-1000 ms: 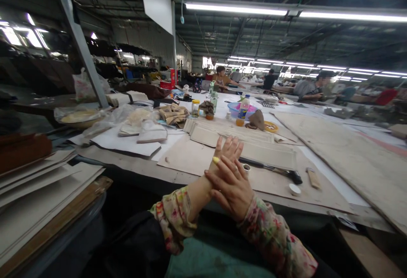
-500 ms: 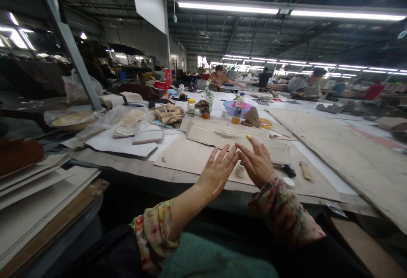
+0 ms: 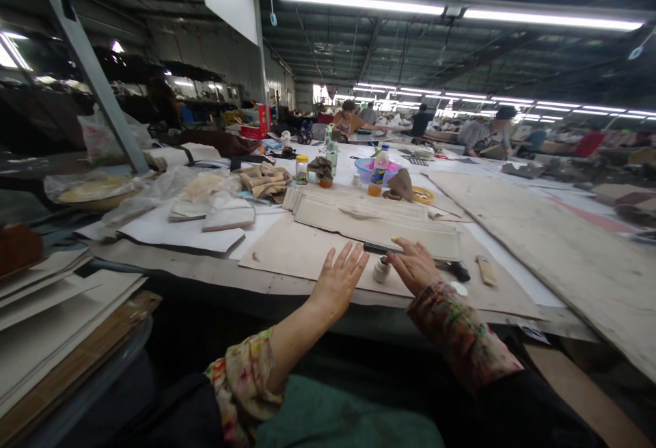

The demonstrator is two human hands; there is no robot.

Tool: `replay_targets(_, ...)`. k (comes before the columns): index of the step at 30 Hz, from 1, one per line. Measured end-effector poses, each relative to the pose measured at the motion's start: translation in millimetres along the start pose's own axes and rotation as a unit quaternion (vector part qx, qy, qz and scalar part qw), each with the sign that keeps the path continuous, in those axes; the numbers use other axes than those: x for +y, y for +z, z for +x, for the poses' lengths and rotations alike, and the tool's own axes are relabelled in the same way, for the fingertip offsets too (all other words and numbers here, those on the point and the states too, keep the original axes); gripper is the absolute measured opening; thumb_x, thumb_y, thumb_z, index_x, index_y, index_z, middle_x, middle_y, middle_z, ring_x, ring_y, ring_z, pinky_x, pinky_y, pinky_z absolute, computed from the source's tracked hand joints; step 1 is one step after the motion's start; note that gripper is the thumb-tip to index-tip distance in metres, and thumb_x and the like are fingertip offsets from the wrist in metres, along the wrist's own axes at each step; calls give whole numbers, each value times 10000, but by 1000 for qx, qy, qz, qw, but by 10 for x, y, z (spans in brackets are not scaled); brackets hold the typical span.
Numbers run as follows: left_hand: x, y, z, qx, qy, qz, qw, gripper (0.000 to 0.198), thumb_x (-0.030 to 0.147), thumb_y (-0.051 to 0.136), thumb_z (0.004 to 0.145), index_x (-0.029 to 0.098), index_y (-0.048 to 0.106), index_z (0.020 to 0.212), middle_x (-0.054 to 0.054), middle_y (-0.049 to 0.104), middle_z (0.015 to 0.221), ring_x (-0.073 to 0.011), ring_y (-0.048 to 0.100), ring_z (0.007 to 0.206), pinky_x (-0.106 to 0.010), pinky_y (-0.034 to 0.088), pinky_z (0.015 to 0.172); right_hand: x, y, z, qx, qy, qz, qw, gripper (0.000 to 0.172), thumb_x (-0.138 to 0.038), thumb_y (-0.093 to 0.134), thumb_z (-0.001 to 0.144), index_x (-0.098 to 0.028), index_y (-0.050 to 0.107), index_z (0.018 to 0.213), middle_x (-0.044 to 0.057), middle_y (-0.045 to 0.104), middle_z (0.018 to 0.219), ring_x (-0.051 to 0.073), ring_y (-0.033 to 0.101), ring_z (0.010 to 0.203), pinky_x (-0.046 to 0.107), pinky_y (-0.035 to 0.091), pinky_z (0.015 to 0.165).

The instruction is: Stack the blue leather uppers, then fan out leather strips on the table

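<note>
My left hand [image 3: 339, 277] is stretched out palm down over the near edge of the table, fingers apart and holding nothing. My right hand [image 3: 411, 263] is also open, its fingers spread, with something yellow on one fingertip. Between the two hands a small white bottle [image 3: 382, 270] stands uncapped on a beige sheet [image 3: 287, 257]. Just behind it lies a thin black tool [image 3: 375, 248], partly hidden by my right hand. A white round lid [image 3: 458, 289] rests by my right wrist. Beyond both hands are stacked beige strips [image 3: 359, 219].
To the right lie a dark-handled brush [image 3: 458, 270], a pale wooden block [image 3: 486, 271] and a large beige board [image 3: 523, 229]. Farther back stand a jar with a yellow lid [image 3: 302, 170], a bottle [image 3: 380, 165] and a blue basin [image 3: 365, 169]. Other people work in the distance.
My hands were touching at the fingertips and have moved apart. The white bottle and black tool between them now show more fully. The view has shifted slightly.
</note>
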State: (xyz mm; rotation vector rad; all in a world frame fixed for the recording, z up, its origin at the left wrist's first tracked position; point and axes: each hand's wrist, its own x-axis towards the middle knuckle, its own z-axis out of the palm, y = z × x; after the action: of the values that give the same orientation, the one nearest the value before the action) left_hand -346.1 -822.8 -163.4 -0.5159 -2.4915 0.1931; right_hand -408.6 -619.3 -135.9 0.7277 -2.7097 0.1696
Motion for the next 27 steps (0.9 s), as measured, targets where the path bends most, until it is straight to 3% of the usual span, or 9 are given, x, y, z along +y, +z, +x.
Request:
replay_targets(7,28,40,-22,-5,-4,-2,1000,520,183,337,862,196,276,1378,-39,225,1444,-212,186,1322,-440,230,1045,-35,138,148,-29,3,-11,1000,459,-443,268,918,-267,692,918,71,563,1179,246,463,1140,521,266,994)
replay_targets(11,53,39,-22,2,-14,-9,1000,512,195,349,869,214,279,1376,-33,229,1443,-205,191,1322,-434,237,1046,-67,-17,48,72,-40,19,996,461,-393,250,930,-252,687,890,74,548,1186,229,487,1107,511,298,980)
replay_targets(15,97,6,3,4,-24,-20,1000,528,208,370,868,213,257,1384,-35,212,1449,-203,189,1323,-430,232,1052,-371,-80,-221,177,-117,68,975,391,-321,273,929,-227,618,1086,103,487,1241,218,446,1146,452,352,958)
replay_targets(19,130,-51,1,17,-20,-28,999,520,253,359,885,212,239,1390,-43,199,1452,-207,175,1328,-430,236,1050,-564,-17,-380,189,-159,72,966,367,-310,310,915,-233,573,1159,104,364,1345,243,332,1240,456,315,990)
replay_targets(23,133,-110,-12,26,-18,-16,999,499,215,341,889,219,262,1381,-35,184,1457,-205,157,1333,-434,210,1061,-539,-34,-348,227,-96,41,968,359,-295,319,913,-226,580,1150,128,394,1302,253,385,1192,469,333,963)
replay_targets(27,109,-181,-12,23,-17,-27,999,580,253,414,857,212,210,1399,-62,165,1460,-226,142,1337,-447,210,1058,-603,-56,-356,215,-181,49,959,348,-293,357,899,-237,560,1175,112,347,1348,259,321,1247,465,297,999)
